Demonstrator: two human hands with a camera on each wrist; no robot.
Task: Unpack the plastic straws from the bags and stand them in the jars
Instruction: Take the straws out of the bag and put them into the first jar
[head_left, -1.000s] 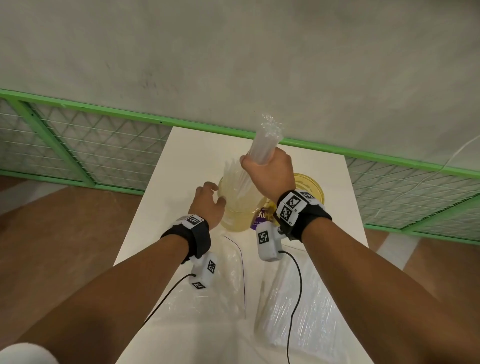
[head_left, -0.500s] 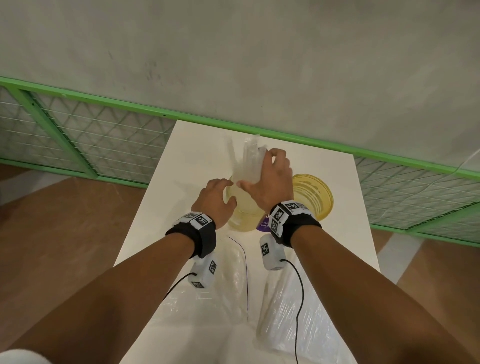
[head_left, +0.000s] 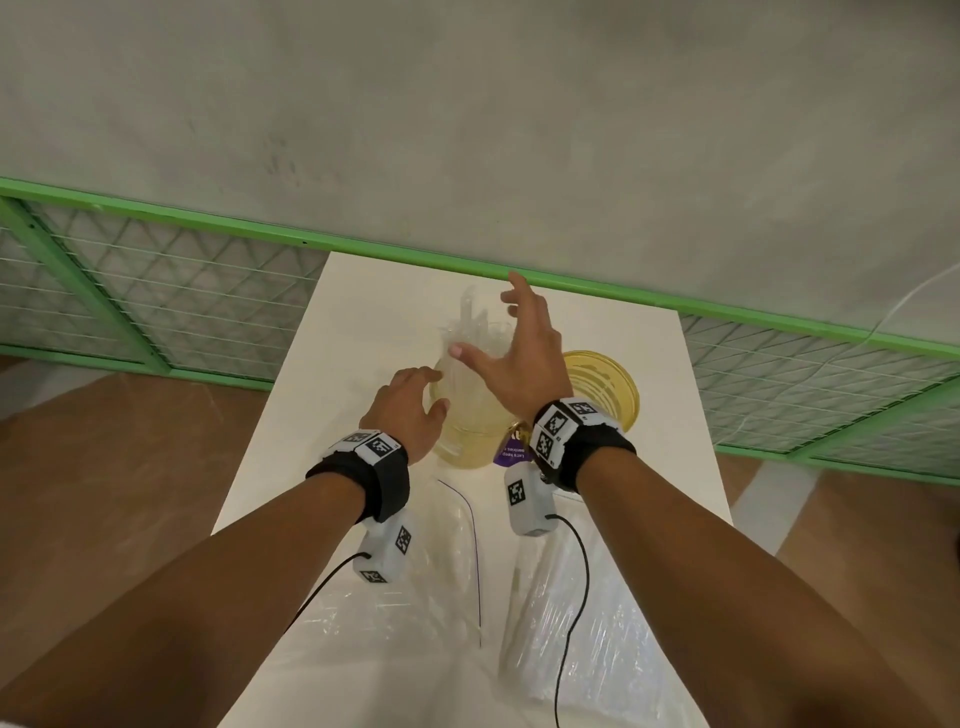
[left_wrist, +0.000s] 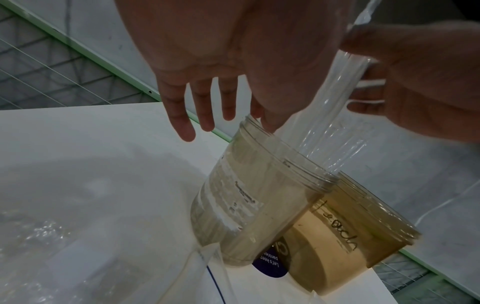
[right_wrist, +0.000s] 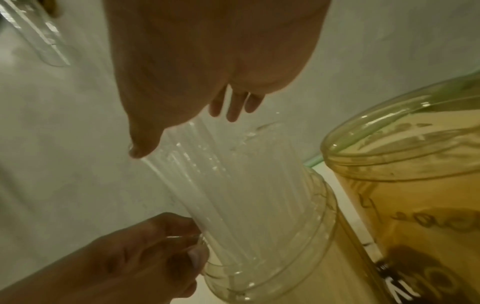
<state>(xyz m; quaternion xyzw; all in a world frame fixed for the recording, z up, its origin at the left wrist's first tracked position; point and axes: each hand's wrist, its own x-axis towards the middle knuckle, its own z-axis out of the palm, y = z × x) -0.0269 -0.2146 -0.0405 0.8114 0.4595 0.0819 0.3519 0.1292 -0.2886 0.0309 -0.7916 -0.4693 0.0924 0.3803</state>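
Observation:
A bundle of clear plastic straws (head_left: 470, 332) (right_wrist: 233, 174) stands in a pale clear jar (head_left: 467, 431) (left_wrist: 259, 195) on the white table (head_left: 363, 322). My right hand (head_left: 519, 353) hovers over the straws with its fingers spread; only the thumb (right_wrist: 141, 148) touches the bundle. My left hand (head_left: 410, 405) is beside the jar's left side, fingers (left_wrist: 182, 121) straight, thumb at the jar's rim. An amber jar (head_left: 605, 384) (right_wrist: 415, 185) with no straws showing in it stands against the first jar's right side.
Two clear plastic bags lie near me: a flat one with a purple zip line (head_left: 415, 597) and one holding straws (head_left: 587, 649). A purple label (head_left: 511, 452) lies between the jars. A green mesh fence (head_left: 727, 312) runs behind the table.
My right hand lowered the gripped straw bundle into the pale jar, then let go and spread its fingers. My left hand stayed at the jar.

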